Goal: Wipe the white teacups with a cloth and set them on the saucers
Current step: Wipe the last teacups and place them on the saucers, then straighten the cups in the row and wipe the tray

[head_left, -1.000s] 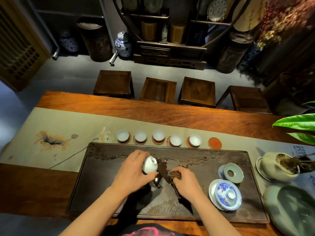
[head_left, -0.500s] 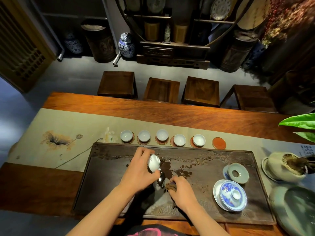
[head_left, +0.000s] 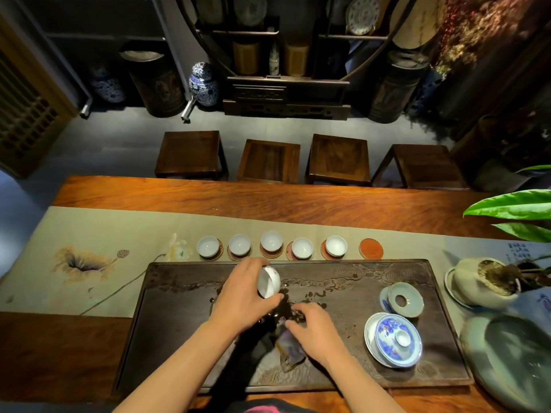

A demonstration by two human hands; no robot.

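My left hand [head_left: 243, 296] grips a white teacup [head_left: 268, 282], tipped on its side over the middle of the dark tea tray [head_left: 179, 323]. My right hand [head_left: 313, 326] lies just right of it, fingers curled on a crumpled brownish cloth [head_left: 290, 351] that rests on the tray. Beyond the tray's far edge runs a row of red-brown saucers; several carry upright white teacups [head_left: 302, 248]. The saucer at the right end [head_left: 371, 248] is bare.
A blue-and-white lidded gaiwan [head_left: 398, 338] and a pale green strainer [head_left: 405, 299] sit on the tray's right part. A potted plant [head_left: 486, 281] and a grey dish [head_left: 512, 356] stand right of the tray. Several dark stools [head_left: 268, 159] line the table's far side.
My left hand has lifted the cup a little farther from me. My right hand has drawn the cloth nearer to me across the tray.
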